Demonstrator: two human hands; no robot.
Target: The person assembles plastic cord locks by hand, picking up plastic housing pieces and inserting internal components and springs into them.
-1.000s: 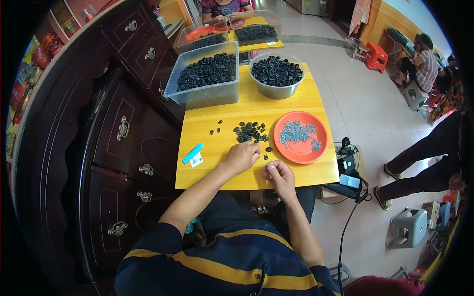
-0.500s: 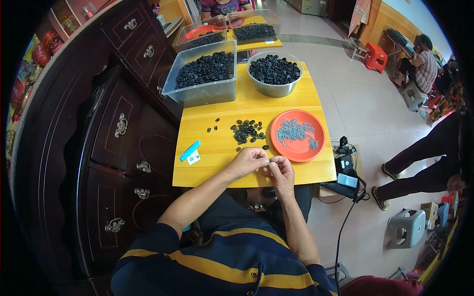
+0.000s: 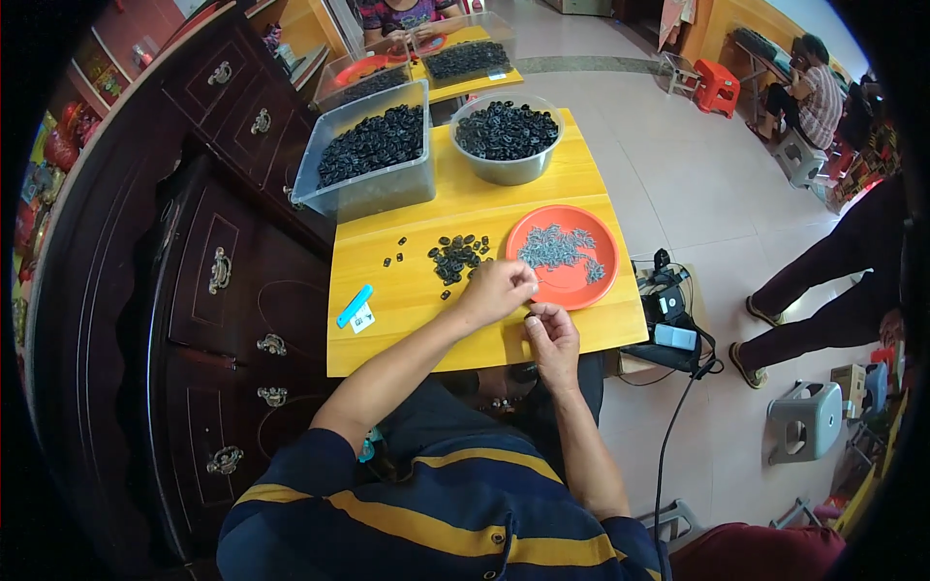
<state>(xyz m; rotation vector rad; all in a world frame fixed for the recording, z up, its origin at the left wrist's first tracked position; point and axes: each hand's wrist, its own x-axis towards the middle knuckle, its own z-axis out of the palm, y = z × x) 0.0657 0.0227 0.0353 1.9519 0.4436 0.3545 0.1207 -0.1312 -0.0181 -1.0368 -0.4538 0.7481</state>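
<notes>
My left hand [image 3: 500, 290] is closed in a pinch at the near-left rim of the red plate [image 3: 611, 283]. What its fingertips hold, if anything, is too small to make out. On the plate lies a heap of small grey pieces [image 3: 552, 248]. Just below, near the table's front edge, my right hand [image 3: 555, 345] pinches a small black piece [image 3: 530, 316] between thumb and forefinger. To the left of the plate is a loose pile of small black oval pieces [image 3: 453, 259], with a few strays beside it.
A clear rectangular bin [image 3: 387, 192] and a round tub [image 3: 510, 172], both full of black pieces, stand at the back of the yellow table [image 3: 407, 334]. A blue-handled tool [image 3: 355, 304] lies at left on a white label. Dark drawers flank the left; another person sits opposite.
My left hand has parted from the right and moved up toward the plate. My right hand stays near the front edge. The whole view has shifted slightly.
</notes>
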